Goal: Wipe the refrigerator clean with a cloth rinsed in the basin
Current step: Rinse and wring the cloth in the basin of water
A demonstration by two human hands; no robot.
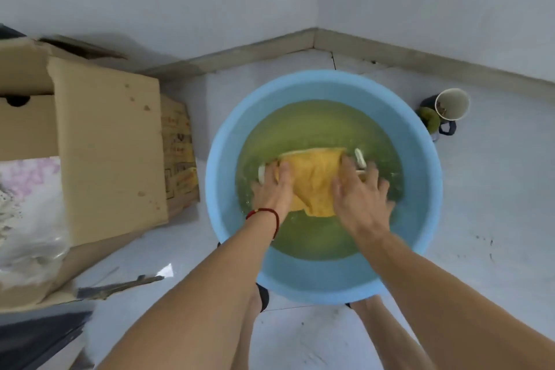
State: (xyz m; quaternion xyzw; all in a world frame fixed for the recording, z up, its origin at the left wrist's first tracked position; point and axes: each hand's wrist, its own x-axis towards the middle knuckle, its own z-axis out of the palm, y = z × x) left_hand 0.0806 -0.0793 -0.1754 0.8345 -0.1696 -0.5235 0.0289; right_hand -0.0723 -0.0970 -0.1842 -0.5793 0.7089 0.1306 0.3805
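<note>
basin [228, 141] on pale corner floor [495, 189]

cardboard box [90, 141]: cut off at left edge | white object [360, 158]: partly under hands, cloth [315, 177]; unidentifiable

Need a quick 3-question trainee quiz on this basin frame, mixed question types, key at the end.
1. True or false: the yellow cloth lies in the water of the blue basin.
2. Which hand wears the red string bracelet: A) left hand B) right hand?
3. Fill in: left of the basin on the floor stands a ____ box.

Key: 1 true; 2 A; 3 cardboard.
</note>
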